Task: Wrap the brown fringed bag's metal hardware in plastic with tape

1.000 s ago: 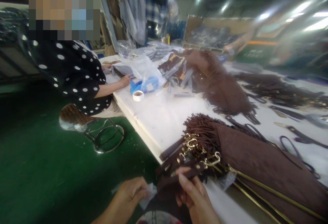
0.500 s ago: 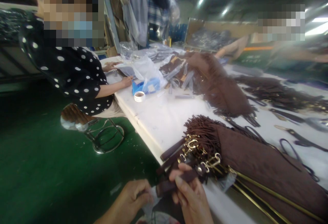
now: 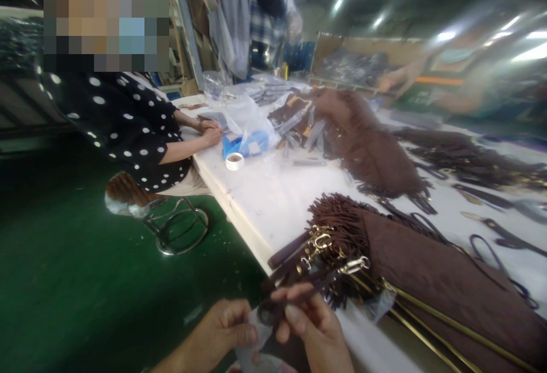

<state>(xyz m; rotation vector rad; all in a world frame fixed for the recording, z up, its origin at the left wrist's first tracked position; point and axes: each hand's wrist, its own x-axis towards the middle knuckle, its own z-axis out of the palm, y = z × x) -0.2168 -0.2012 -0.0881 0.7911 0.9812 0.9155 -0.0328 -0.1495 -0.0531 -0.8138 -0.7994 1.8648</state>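
Low in the head view, my left hand (image 3: 228, 324) pinches a piece of translucent white plastic (image 3: 260, 330), perhaps a small bag. My right hand (image 3: 316, 324) is closed on a dark brown strap (image 3: 267, 311), whose rolled end meets the plastic. A gold swivel clasp (image 3: 354, 266) on the strap's far end lies toward the bundle. Just beyond my hands are more brown straps (image 3: 290, 250) with gold hardware (image 3: 321, 242). To their right lies a brown fringed bag (image 3: 419, 253) with gold zippers along its near edge.
Across the white table (image 3: 273, 202), a person in a polka-dot top (image 3: 123, 122) handles flat pieces. A tape roll (image 3: 235, 161), a blue packet (image 3: 252, 144) and a brown fringed pile (image 3: 367, 139) are there. A stool (image 3: 182, 230) stands left. Another person is blurred at back right.
My right hand has turned the strap, so its end now curls against the plastic and its clasp lies flatter. The co-worker's hands have come together.
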